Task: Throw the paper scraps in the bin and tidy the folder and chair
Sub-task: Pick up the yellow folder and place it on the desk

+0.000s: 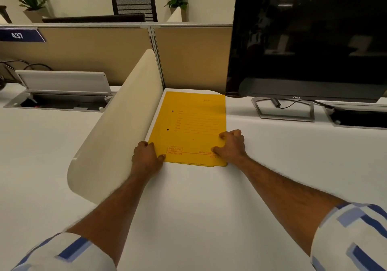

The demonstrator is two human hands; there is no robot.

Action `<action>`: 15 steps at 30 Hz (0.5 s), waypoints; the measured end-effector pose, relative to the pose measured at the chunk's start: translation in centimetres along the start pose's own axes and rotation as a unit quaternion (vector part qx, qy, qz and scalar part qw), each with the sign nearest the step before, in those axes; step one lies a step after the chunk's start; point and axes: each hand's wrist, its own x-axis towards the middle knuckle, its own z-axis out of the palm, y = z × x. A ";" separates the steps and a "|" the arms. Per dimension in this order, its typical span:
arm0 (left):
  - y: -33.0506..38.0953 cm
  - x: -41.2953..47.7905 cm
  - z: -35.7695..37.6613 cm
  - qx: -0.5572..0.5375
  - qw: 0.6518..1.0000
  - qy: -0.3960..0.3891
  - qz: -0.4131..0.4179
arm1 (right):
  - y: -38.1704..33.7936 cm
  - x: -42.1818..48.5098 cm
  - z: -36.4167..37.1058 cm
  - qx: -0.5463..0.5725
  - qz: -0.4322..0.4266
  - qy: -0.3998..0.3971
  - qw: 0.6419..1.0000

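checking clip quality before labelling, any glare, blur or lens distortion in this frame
Head view: warm, dim light with soft shadows; the dark monitor shows faint room reflections, no hard glare, and its edges lean from wide-angle distortion; the striped sleeves at the bottom corners are smeared; the yellow folder is sharp near the left hand and right hand, its upper print faint.

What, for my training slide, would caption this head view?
Left hand and right hand hold the yellow folder on the white desk, between cream divider and dark monitor.
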 end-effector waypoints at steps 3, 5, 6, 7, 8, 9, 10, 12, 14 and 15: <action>0.1 -0.6 -0.5 -0.009 1.000 -0.014 0.012 | 0.2 -0.7 -0.4 0.004 -0.002 -0.001 1.000; 0.2 -1.3 -0.9 -0.033 0.999 -0.012 0.018 | 0.3 -1.5 -0.9 0.015 -0.003 -0.004 1.000; 0.3 -1.7 -1.1 -0.039 0.999 -0.007 0.025 | 0.3 -2.0 -1.1 0.018 -0.006 -0.004 1.000; 0.5 -2.1 -1.3 -0.040 0.999 -0.001 0.035 | 0.4 -2.6 -1.4 0.018 -0.011 -0.004 1.000; 0.6 -2.7 -1.5 -0.041 0.998 0.003 0.046 | 0.6 -3.3 -1.6 0.016 -0.015 -0.003 1.000; 0.7 -3.4 -1.6 -0.043 0.997 0.008 0.059 | 0.7 -4.1 -1.7 0.014 -0.017 -0.003 1.000; 0.8 -4.0 -1.7 -0.045 0.996 0.013 0.072 | 0.8 -4.8 -1.8 0.014 -0.019 0.000 1.000; 1.0 -5.7 -1.8 -0.047 0.994 0.021 0.097 | 1.0 -6.7 -2.1 0.012 -0.017 0.005 1.000; 1.0 -7.5 -2.0 -0.043 0.992 0.023 0.117 | 0.9 -8.7 -2.4 0.013 -0.014 0.011 1.000; 0.9 -8.5 -2.2 -0.041 0.991 0.023 0.128 | 0.8 -9.8 -2.6 0.015 -0.011 0.016 1.000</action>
